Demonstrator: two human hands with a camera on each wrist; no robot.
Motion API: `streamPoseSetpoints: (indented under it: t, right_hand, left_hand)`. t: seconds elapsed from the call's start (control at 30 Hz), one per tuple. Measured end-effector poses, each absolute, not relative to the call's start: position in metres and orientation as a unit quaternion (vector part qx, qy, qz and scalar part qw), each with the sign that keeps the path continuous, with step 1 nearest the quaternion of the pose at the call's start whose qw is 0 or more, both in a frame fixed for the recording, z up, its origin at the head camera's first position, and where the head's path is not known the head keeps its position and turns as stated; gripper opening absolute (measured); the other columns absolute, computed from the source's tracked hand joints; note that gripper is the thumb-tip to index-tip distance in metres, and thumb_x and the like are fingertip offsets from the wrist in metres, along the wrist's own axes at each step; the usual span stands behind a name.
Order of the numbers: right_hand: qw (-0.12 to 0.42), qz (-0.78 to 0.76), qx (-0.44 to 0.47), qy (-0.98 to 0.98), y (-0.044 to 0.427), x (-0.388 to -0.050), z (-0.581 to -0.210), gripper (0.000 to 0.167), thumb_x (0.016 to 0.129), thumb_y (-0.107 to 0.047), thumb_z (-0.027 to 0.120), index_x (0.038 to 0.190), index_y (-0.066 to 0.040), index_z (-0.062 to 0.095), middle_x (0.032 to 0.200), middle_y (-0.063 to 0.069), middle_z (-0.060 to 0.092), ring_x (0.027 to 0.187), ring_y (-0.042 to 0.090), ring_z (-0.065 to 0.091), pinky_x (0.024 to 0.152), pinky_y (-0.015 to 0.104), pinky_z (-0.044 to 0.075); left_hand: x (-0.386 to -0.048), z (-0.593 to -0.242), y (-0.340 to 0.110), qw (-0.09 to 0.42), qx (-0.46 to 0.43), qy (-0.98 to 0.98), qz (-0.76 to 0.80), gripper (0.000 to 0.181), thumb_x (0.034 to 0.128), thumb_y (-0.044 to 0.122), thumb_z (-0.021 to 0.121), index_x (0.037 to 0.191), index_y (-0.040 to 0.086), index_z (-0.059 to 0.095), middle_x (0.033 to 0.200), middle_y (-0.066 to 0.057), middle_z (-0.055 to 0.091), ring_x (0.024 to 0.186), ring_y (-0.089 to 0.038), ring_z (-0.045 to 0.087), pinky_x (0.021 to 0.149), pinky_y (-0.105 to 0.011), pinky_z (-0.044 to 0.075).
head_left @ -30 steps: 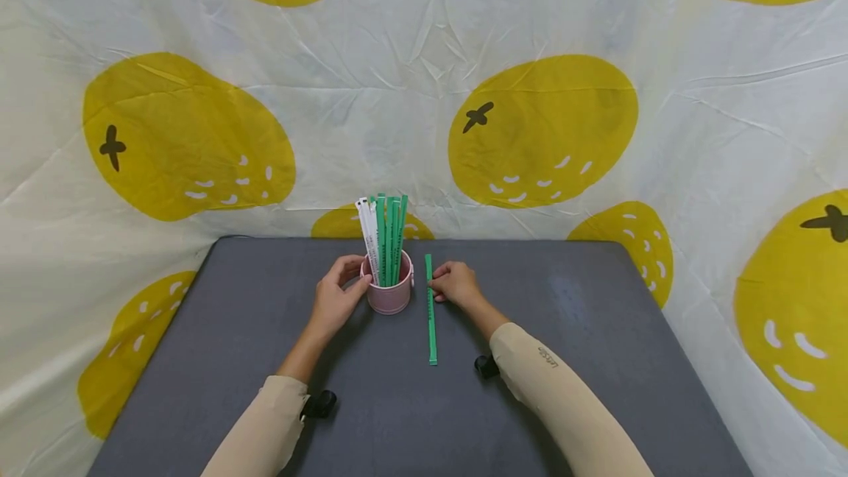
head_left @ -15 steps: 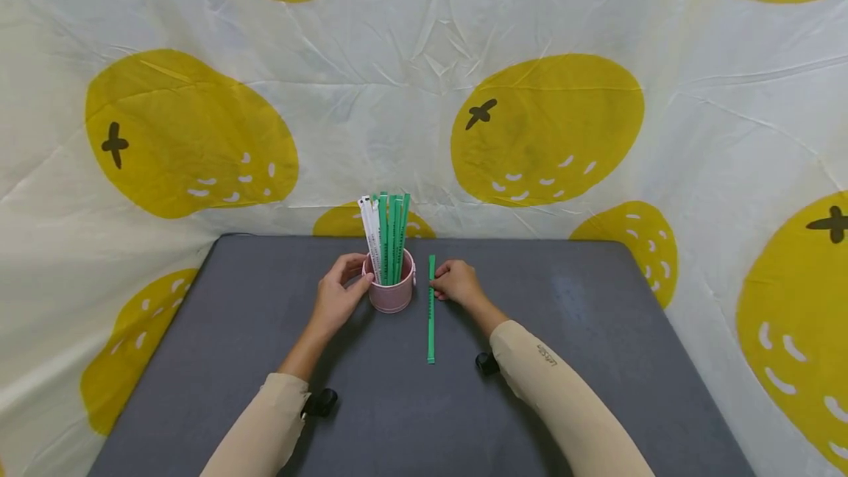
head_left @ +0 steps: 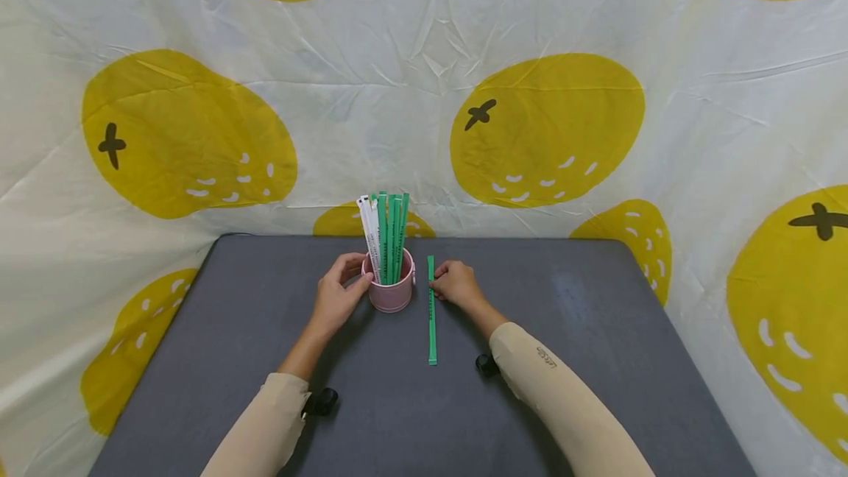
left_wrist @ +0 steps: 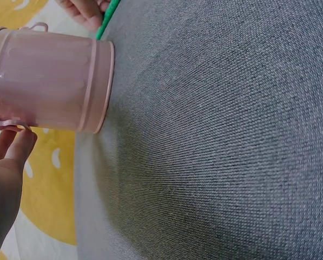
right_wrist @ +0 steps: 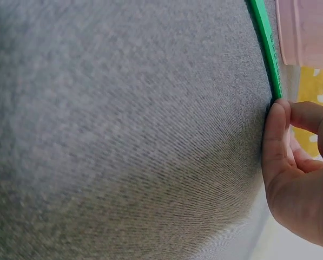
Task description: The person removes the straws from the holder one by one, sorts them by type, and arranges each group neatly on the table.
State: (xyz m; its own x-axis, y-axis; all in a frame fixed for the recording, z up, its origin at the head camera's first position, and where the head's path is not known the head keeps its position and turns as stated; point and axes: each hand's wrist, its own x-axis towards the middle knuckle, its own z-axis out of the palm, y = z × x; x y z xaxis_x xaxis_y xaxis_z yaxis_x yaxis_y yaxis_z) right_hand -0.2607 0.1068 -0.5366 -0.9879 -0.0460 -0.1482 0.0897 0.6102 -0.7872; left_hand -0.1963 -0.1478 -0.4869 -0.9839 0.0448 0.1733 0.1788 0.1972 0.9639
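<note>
A small pink bucket [head_left: 391, 297] stands upright on the table. My left hand [head_left: 338, 294] holds it at its left side, with the thumb and fingers at the rim and the side handle [left_wrist: 12, 124]. Inside the bucket stand several long slim green wrapped sticks [head_left: 392, 241] and a few white ones [head_left: 371, 241], all with print on them. Just right of the bucket, another green wrapped stick [head_left: 433, 330] lies lengthwise on the table. My right hand [head_left: 457, 283] pinches it near its far part between thumb and fingertips. The right wrist view shows that pinch close up.
The dark grey table [head_left: 397, 418] has its back edge close behind the bucket. Behind it hangs a white curtain [head_left: 384, 131] printed with big yellow fruit. A black wrist camera [head_left: 321, 403] sits on the left sleeve, another [head_left: 486, 366] on the right.
The lying green stick has turned very slightly back and forth under my right hand. Both hands and the bucket have otherwise stayed in place.
</note>
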Motion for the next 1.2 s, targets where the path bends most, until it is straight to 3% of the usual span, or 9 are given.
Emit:
streamPoseSetpoints:
  t: [0.5, 0.8, 1.2]
  right_hand:
    - [0.053, -0.455, -0.011, 0.889, 0.111, -0.253, -0.539, 0.018, 0.085, -0.007, 0.078, 0.097, 0.003, 0.069, 0.068, 0.004, 0.073, 0.054, 0.011, 0.067, 0.052, 0.024, 0.054]
    - [0.067, -0.472, -0.014, 0.879, 0.124, -0.251, -0.535, 0.017, 0.089, -0.013, 0.079, 0.099, -0.002, 0.072, 0.079, 0.006, 0.076, 0.059, 0.013, 0.068, 0.055, 0.027, 0.056]
    - [0.050, -0.487, -0.041, 0.871, 0.134, -0.261, -0.517, 0.017, 0.092, -0.016, 0.078, 0.104, -0.005, 0.073, 0.089, 0.009, 0.078, 0.063, 0.012, 0.068, 0.060, 0.026, 0.055]
  left_hand:
    - [-0.198, -0.485, -0.149, 0.054, -0.072, -0.772, -0.629, 0.043, 0.0957, 0.003, 0.071, 0.135, -0.008, 0.055, 0.134, -0.032, 0.060, 0.127, -0.048, 0.059, 0.105, -0.057, 0.049]
    - [-0.212, -0.515, -0.153, 0.059, -0.066, -0.777, -0.623, 0.044, 0.0950, 0.009, 0.074, 0.135, 0.000, 0.058, 0.135, -0.025, 0.063, 0.126, -0.043, 0.061, 0.104, -0.054, 0.051]
    - [-0.213, -0.516, -0.153, 0.081, -0.080, -0.777, -0.619, 0.040, 0.0935, 0.011, 0.077, 0.130, 0.005, 0.062, 0.129, -0.021, 0.067, 0.121, -0.039, 0.066, 0.099, -0.052, 0.055]
